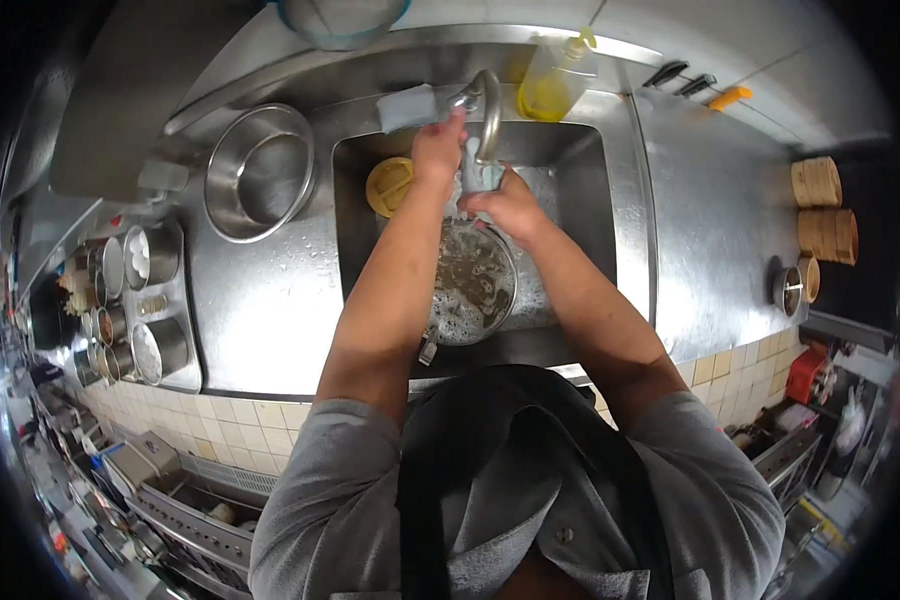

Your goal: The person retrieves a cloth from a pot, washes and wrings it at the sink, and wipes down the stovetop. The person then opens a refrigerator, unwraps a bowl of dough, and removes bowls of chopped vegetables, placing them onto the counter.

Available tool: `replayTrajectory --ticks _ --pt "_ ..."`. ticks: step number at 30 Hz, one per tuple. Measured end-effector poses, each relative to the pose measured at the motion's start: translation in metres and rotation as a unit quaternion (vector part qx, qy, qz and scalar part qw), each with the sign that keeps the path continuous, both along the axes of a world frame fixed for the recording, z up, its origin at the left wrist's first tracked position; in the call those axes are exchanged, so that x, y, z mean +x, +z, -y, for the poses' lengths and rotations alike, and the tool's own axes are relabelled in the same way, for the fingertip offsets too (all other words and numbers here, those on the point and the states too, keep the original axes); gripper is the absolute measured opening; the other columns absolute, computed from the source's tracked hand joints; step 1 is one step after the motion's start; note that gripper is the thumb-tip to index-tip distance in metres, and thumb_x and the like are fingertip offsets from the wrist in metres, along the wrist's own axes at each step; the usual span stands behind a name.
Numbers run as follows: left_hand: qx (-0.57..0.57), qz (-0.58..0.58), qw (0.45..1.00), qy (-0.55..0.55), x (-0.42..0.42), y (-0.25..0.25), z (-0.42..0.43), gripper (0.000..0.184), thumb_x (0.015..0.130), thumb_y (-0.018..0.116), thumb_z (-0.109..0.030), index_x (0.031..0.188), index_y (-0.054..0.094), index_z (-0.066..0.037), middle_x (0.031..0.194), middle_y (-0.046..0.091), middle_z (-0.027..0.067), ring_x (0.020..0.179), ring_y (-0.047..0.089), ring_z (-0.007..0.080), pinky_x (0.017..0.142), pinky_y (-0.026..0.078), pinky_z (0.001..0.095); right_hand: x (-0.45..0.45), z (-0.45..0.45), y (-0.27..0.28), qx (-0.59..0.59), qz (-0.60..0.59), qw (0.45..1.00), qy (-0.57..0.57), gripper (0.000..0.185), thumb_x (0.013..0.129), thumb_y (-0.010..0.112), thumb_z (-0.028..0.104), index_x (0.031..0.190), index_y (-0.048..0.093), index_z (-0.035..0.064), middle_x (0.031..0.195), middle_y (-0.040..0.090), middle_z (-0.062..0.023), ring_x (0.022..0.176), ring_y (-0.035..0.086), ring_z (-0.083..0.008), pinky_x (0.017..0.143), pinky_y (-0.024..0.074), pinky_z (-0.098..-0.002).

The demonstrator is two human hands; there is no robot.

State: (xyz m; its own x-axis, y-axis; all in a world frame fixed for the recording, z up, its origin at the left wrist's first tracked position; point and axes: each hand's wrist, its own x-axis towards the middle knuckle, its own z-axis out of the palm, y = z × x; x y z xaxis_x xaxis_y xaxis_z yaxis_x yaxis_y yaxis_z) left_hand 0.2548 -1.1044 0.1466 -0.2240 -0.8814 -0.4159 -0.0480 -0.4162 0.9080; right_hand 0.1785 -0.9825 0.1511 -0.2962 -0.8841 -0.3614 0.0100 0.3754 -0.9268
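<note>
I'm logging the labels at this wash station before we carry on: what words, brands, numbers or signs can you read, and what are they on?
None: no text can be read in this view.
Pump bottle with yellow liquid: no readable label.
White cloth: no readable lettering.
Appliance panel with knobs: any markings are too small to read.
Red item: too small and blurred to read.

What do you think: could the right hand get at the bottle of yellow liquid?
Probably yes: the bottle stands beyond the sink, with the tap beside, not blocking, the right hand's path.
</note>
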Motion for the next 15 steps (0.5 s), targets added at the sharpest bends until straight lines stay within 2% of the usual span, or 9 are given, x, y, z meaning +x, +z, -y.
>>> replayTrajectory --ticks 1,2,4,6,8,9,10,12,15 --pt "0.003 0.011 1.000 -0.027 0.000 0.002 0.003 0.034 0.084 0.071 -0.034 0.091 0.061 -0.002 0.078 0.063 0.0051 0.062 0.054 0.0139 0.056 0.045 0.0285 0.002 -0.003 0.023 0.013 0.088 0.996 -0.005 0.065 0.068 0.076 0.010 0.122 0.043 -0.0039 0.099 0.062 -0.0141 0.083 0.063 -0.0240 0.068 0.0516 -0.0328" --pt "0.003 0.009 1.000 -0.021 0.000 0.003 0.005 0.034 0.084 0.071 -0.034 0.091 0.061 -0.002 0.078 0.063 0.0051 0.062 0.054 0.0139 0.056 0.045 0.0285 0.004 -0.007 0.037 0.027 0.175 0.984 -0.011 0.052 0.072 0.073 0.004 0.116 0.046 -0.0017 0.092 0.062 -0.0106 0.074 0.062 -0.0194 0.056 0.0516 -0.0311" --pt "0.016 0.022 0.997 -0.072 0.000 0.000 0.011 0.031 0.084 0.071 -0.034 0.089 0.061 -0.005 0.076 0.063 0.0029 0.056 0.052 0.0124 0.051 0.042 0.0276 0.006 -0.012 0.039 0.029 0.184 0.982 -0.010 0.047 0.076 0.073 0.006 0.114 0.047 -0.0006 0.094 0.063 -0.0111 0.075 0.063 -0.0203 0.058 0.0527 -0.0321" --pt "0.016 0.003 0.997 -0.081 0.002 -0.011 0.020 0.027 0.085 0.070 -0.033 0.089 0.062 -0.007 0.076 0.063 0.0023 0.057 0.053 0.0128 0.050 0.042 0.0275 0.008 -0.018 0.042 0.039 0.219 0.974 -0.034 0.044 0.077 0.072 0.008 0.112 0.049 0.0000 0.096 0.063 -0.0113 0.075 0.063 -0.0207 0.059 0.0534 -0.0325" --pt "0.098 -0.041 0.989 -0.102 0.008 -0.031 0.028 0.025 0.080 0.076 -0.031 0.088 0.065 -0.011 0.074 0.062 0.0003 0.056 0.055 0.0138 0.052 0.044 0.0305 0.007 -0.023 0.039 0.029 0.231 0.972 -0.002 0.046 0.077 0.073 0.010 0.115 0.048 0.0007 0.098 0.063 -0.0120 0.076 0.063 -0.0213 0.061 0.0539 -0.0337" --pt "0.117 -0.006 0.988 -0.105 0.011 -0.036 0.029 0.030 0.076 0.078 -0.037 0.087 0.066 -0.012 0.077 0.064 0.0008 0.058 0.058 0.0147 0.053 0.044 0.0308 0.009 -0.026 0.040 0.048 0.232 0.971 -0.029 0.046 0.078 0.073 0.010 0.115 0.048 0.0002 0.099 0.063 -0.0122 0.076 0.063 -0.0215 0.062 0.0537 -0.0342" --pt "0.115 -0.008 0.988 -0.098 0.013 -0.041 0.031 0.030 0.076 0.078 -0.037 0.087 0.066 -0.012 0.077 0.064 0.0008 0.058 0.058 0.0147 0.053 0.044 0.0308 0.012 -0.029 0.041 0.067 0.233 0.969 -0.054 0.047 0.078 0.073 0.011 0.116 0.047 -0.0003 0.099 0.063 -0.0123 0.077 0.063 -0.0217 0.062 0.0535 -0.0348" --pt "0.077 0.095 0.988 -0.090 0.012 -0.049 0.032 0.035 0.072 0.080 -0.042 0.084 0.066 -0.012 0.078 0.065 0.0011 0.058 0.058 0.0143 0.054 0.044 0.0303 0.011 -0.036 0.031 0.061 0.240 0.968 -0.049 0.049 0.078 0.074 0.012 0.116 0.047 -0.0016 0.100 0.063 -0.0130 0.078 0.064 -0.0227 0.063 0.0533 -0.0352" --pt "0.040 0.100 0.991 -0.078 0.019 -0.042 0.037 0.043 0.070 0.081 -0.045 0.086 0.066 -0.009 0.079 0.065 0.0024 0.060 0.058 0.0139 0.054 0.046 0.0308 0.012 -0.048 0.030 0.077 0.261 0.960 -0.060 0.052 0.077 0.074 0.011 0.118 0.045 -0.0023 0.102 0.062 -0.0137 0.079 0.064 -0.0244 0.062 0.0546 -0.0356"
